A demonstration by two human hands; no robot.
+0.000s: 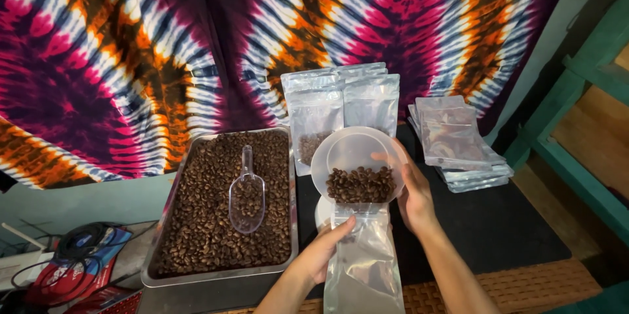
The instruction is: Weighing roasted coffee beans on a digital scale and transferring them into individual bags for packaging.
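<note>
Coffee beans (360, 185) tipped from a clear bowl (357, 157) over a pouch (364, 261).
The bowl is gripped by the right hand (414, 197); the pouch mouth is pinched by the left hand (325, 248).

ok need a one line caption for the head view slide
Right hand tips a clear bowl of coffee beans into a pouch held by the left hand.
</note>
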